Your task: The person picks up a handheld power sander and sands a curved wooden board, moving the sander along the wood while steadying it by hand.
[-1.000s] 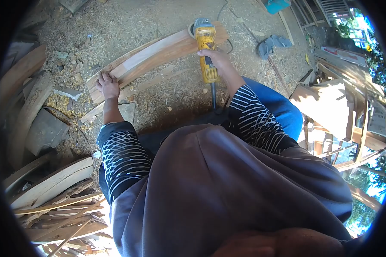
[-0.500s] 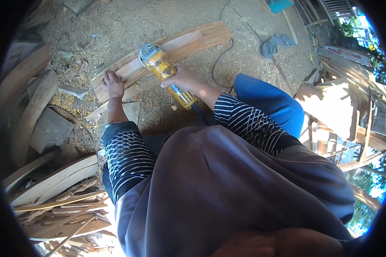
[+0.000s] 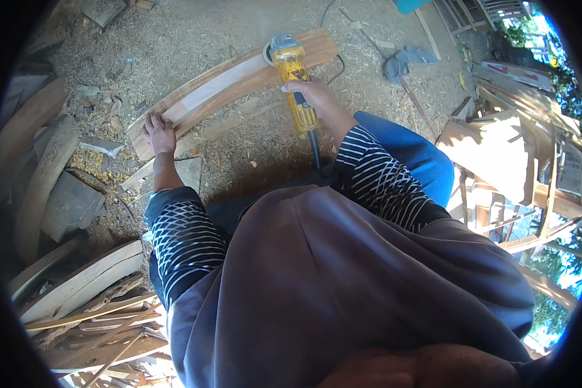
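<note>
My right hand (image 3: pixel 312 92) is wrapped round the yellow body of an angle grinder (image 3: pixel 293 68). The grinder's metal head and disc rest over the right part of a curved wooden board (image 3: pixel 239 85), which lies on the ground. A paler, smooth strip runs along the board's upper face. At the board's left end, my left hand (image 3: pixel 160 134) presses down with bent fingers gripping it. From the grinder's rear a dark cord (image 3: pixel 314 150) runs back towards my body.
Wood shavings cover the ground (image 3: pixel 194 39). Curved wood pieces (image 3: pixel 48 174) and a scrap pile (image 3: pixel 97 323) lie on the left. A grey cloth (image 3: pixel 410 61) lies at upper right, with wooden frames (image 3: pixel 549 174) further right. A thin strip (image 3: pixel 239 119) lies below the board.
My right hand has carried the grinder rightwards and slightly up along the board, turning it more upright. The left hand stays at the board's left end, its fingers more bent.
</note>
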The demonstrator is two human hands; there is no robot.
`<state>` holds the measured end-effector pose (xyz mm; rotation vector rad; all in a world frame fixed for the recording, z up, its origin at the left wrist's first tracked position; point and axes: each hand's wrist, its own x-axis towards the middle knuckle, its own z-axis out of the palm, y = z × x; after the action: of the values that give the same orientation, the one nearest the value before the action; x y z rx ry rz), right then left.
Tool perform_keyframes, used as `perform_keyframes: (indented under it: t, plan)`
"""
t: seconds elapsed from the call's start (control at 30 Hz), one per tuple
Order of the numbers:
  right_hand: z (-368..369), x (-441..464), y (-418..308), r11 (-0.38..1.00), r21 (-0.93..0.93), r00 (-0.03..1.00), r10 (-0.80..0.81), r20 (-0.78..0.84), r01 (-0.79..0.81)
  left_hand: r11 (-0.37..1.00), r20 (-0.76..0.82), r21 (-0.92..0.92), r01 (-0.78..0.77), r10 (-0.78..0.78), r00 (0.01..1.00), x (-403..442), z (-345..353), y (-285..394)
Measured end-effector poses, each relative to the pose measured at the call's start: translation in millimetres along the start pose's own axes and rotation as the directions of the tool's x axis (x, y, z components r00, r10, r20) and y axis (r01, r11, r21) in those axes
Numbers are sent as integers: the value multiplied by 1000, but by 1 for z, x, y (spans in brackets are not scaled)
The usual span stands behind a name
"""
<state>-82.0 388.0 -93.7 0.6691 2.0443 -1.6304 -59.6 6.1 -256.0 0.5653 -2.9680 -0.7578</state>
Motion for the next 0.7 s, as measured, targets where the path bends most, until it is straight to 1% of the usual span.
perform_keyframes:
  t: [0.03, 0.07, 0.1, 0.13, 0.2, 0.27, 0.33, 0.4, 0.43, 0.5, 0.53, 0.6, 0.63, 0.7]
  plan:
    - [-6, 4, -1, 1000, 3, 1000, -3, -1, 3, 1000, 7, -6, 27, -27, 1000, -1, -1, 2]
    - [-12, 8, -2, 998, 62, 1000, 11, -25, -9, 999, 14, -12, 53, -53, 999, 0, 1, 1]
    - [-17, 11, -3, 993, 120, 998, 27, -49, -21, 999, 13, -12, 48, -48, 999, 1, 3, 0]
    - [-20, 14, -4, 992, 122, 998, 25, -53, -19, 999, -5, -13, 42, -42, 999, 2, 5, -2]
    - [-25, 16, -9, 993, 110, 994, -27, -103, 38, 999, -23, -14, 33, -33, 999, 2, 4, 2]
    - [-21, 15, -12, 994, 104, 996, -19, -86, 28, 997, 25, 11, 74, -74, 997, 0, 2, 3]
    - [-12, 10, -15, 995, 99, 997, -9, -73, 16, 997, 29, 19, 70, -70, 997, 0, 0, 4]
    - [11, -4, -22, 997, 30, 998, -67, 9, 67, 998, 25, 26, 65, -66, 998, 1, 1, 4]
    - [23, -7, -22, 997, 34, 998, -68, 11, 67, 997, 26, 24, 69, -69, 997, 1, 1, 4]
    - [46, -12, -21, 998, -46, 983, -43, 180, 52, 997, 24, 27, 73, -74, 997, 0, 1, 2]
    - [56, -13, -18, 998, -43, 982, -44, 183, 53, 998, 24, 25, 66, -67, 997, -1, 1, 1]
    - [72, -14, -10, 982, -156, 955, -56, 291, 105, 998, 20, 25, 59, -60, 998, -1, 1, 0]
    - [76, -14, -7, 982, -155, 954, -58, 293, 107, 999, 21, 12, 46, -46, 999, -2, 0, -1]
    - [81, -19, -9, 936, -310, 958, -76, 275, 164, 999, 18, -4, 35, -35, 999, -3, -2, 3]
